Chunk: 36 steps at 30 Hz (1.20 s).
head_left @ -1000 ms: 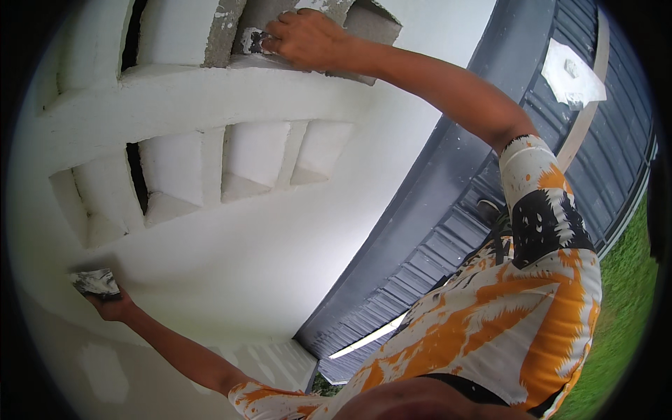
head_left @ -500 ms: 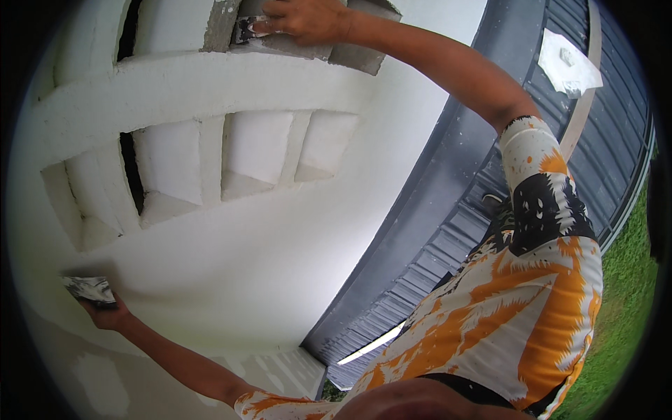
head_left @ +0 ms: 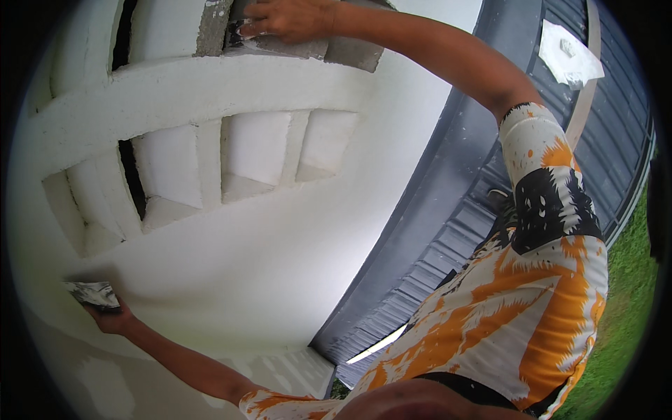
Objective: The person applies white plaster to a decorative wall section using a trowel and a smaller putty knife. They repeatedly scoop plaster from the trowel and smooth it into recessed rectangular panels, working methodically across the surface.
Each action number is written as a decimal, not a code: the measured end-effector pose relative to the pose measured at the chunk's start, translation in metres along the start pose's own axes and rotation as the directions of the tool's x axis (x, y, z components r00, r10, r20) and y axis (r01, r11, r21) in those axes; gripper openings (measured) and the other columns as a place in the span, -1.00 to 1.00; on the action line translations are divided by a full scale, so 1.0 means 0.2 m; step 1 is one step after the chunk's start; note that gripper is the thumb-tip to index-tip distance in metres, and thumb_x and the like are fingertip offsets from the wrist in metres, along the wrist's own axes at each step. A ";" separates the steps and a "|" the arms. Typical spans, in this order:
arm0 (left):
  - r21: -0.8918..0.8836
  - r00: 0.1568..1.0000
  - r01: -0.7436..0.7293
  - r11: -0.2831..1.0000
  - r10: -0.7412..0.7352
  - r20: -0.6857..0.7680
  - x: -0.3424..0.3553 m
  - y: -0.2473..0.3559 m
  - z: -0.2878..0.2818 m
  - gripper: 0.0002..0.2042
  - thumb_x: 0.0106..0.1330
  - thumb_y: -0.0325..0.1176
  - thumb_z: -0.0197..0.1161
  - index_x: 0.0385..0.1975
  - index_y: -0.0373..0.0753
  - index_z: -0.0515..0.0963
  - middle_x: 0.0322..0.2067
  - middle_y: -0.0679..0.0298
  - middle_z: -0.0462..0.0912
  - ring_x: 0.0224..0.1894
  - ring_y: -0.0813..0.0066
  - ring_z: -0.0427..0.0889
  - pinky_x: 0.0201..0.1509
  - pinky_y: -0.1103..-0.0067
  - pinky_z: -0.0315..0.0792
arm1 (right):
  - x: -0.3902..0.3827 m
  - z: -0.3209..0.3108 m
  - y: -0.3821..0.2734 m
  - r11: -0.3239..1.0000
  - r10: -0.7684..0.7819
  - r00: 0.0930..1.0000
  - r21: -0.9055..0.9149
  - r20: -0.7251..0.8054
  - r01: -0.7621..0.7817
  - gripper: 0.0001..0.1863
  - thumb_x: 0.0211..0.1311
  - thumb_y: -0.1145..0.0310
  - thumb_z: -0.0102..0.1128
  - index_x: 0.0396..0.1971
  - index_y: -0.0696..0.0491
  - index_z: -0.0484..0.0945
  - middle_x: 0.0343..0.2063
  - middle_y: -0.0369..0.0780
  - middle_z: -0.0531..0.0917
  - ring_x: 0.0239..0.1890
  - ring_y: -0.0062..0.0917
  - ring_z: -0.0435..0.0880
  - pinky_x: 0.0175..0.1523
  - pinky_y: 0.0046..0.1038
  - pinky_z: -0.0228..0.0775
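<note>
Daylight glares on the white wall (head_left: 301, 238), soft shadow falls beside the left hand (head_left: 112, 319), and fisheye distortion bends edges.

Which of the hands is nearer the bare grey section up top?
Right. Right hand is at the bare grey section; left hand is apart, lower left in view.

White plastered wall (head_left: 280, 231): left and centre. Boxy white recesses (head_left: 255, 150) in it, two rows: upper left, mid-left. Grey concrete recess (head_left: 352, 52), top centre; right hand (head_left: 290, 19) there, small dark scraper (head_left: 233, 33) in it. Left hand (head_left: 112, 318) holding putty-smeared flat blade (head_left: 94, 295), lower left. Dark grey ribbed metal roof (head_left: 619, 105), right; angular white sheet (head_left: 568, 66) on it, upper right, partly over pale wooden strip (head_left: 581, 115).
</note>
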<state>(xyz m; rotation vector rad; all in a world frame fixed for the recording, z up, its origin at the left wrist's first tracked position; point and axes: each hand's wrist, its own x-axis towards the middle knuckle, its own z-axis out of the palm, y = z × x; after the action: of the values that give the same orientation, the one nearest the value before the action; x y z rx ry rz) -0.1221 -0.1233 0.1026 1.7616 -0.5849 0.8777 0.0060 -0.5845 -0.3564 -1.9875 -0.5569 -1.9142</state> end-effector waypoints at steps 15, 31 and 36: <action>-0.005 1.000 0.002 1.000 -0.001 0.005 0.04 -0.02 -0.06 -0.52 0.45 -0.15 0.07 0.30 -0.22 0.35 0.29 0.20 0.39 0.27 0.23 0.41 0.34 0.22 0.32 | 0.03 -0.01 -0.13 0.957 0.219 0.962 -0.226 0.161 -0.180 -0.82 0.10 0.29 0.10 -0.44 0.09 0.56 -0.45 -0.17 0.59 -0.48 -0.35 0.65 -0.43 -0.27 0.51; -0.064 0.999 0.049 0.997 -0.048 0.011 0.05 -0.08 -0.08 -0.52 0.45 -0.17 0.06 0.30 -0.23 0.34 0.26 0.19 0.42 0.25 0.19 0.43 0.32 0.19 0.32 | 0.05 -0.10 -0.22 0.974 0.203 0.935 -0.160 0.291 -0.161 -0.79 0.17 0.37 0.12 -0.23 0.01 0.67 -0.31 -0.27 0.61 -0.31 -0.39 0.68 -0.28 -0.36 0.62; -0.060 0.999 0.037 0.998 -0.037 -0.001 0.06 -0.08 -0.11 -0.54 0.46 -0.20 0.05 0.29 -0.24 0.34 0.25 0.19 0.44 0.23 0.20 0.45 0.30 0.20 0.34 | 0.06 -0.05 -0.20 0.969 0.144 0.886 -0.243 0.440 -0.037 -0.80 0.16 0.36 0.13 -0.25 -0.01 0.67 -0.35 -0.28 0.61 -0.31 -0.38 0.68 -0.29 -0.34 0.61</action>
<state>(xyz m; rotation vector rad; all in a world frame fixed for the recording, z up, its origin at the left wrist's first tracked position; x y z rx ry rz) -0.1094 -0.0978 0.1069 1.7116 -0.5698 0.8283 -0.0223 -0.5546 -0.3452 -2.5879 -0.3528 -1.5080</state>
